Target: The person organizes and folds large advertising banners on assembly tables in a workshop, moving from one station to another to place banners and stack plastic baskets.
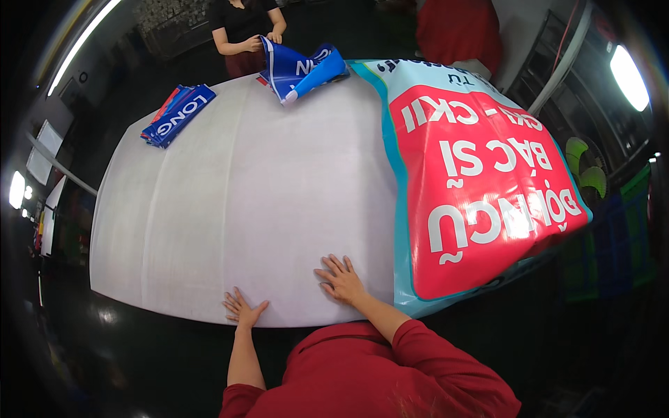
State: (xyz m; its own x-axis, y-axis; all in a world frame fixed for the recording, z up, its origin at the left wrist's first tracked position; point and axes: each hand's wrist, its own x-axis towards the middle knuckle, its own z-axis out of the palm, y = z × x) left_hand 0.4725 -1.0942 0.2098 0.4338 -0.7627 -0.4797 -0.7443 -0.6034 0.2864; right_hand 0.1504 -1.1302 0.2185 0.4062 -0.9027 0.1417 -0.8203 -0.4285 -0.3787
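Observation:
A large white sheet (300, 188) with straight crease lines covers the table in front of me. My left hand (243, 308) lies on it at the near edge, fingers spread and holding nothing. Slightly farther in and to the right, my right hand (341, 280) rests flat on the sheet, fingers apart, also with nothing in it. A glossy pink and teal printed banner (481, 188) with white lettering covers the right side of the table, its near part hanging over the edge. Neither hand touches the banner; the right one is nearer to it.
Across the table a person in a dark top (244, 28) holds up a partly folded blue printed banner (296, 70). A folded blue and red banner (178, 115) lies at the far left. Beyond the right side are a green fan (585, 167) and a red-covered object (460, 31).

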